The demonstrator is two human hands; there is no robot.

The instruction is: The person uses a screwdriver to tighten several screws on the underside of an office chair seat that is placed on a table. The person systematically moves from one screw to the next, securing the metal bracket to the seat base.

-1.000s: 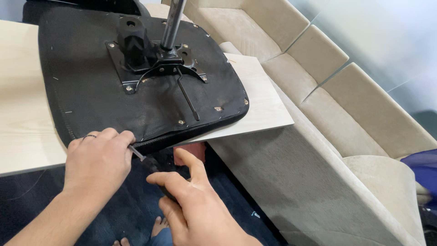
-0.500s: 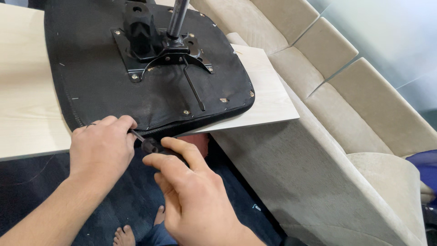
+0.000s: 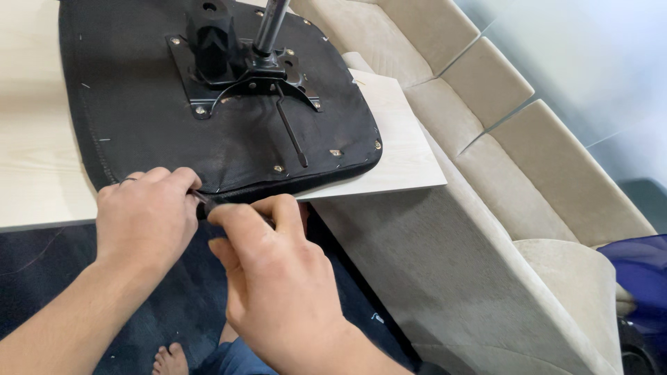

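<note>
Lying upside down on a light wooden tabletop (image 3: 410,156), a black office-chair seat (image 3: 139,118) is presented with its underside uppermost and its front edge overhanging the table toward the person. A black metal mounting plate (image 3: 240,76) is bolted to the middle of the underside, with a chrome gas-lift column (image 3: 272,24) rising from it and a thin black lever (image 3: 292,135) running from the plate toward the near edge.

The point of work is the near rim of the seat, directly beyond both hands. A small dark slender tool (image 3: 203,203) is seen between the hands, its long axis running roughly left to right along the rim; its kind cannot be told, as most of it is covered.

The left hand (image 3: 146,222) is curled into a closed fist just below the rim, knuckles uppermost, closed around one end of the tool and touching the seat edge. A ring is worn on one finger. The right hand (image 3: 278,292) is placed just beside it, slightly nearer the camera, with thumb and forefinger pinched together at the tool's other end; whether the tool itself or the fabric edge is pinched cannot be told. Both forearms enter from below, converging on the rim.

A beige upholstered sofa (image 3: 486,208) stands against the table's right side. Dark carpet and a bare foot (image 3: 170,360) are visible below.
</note>
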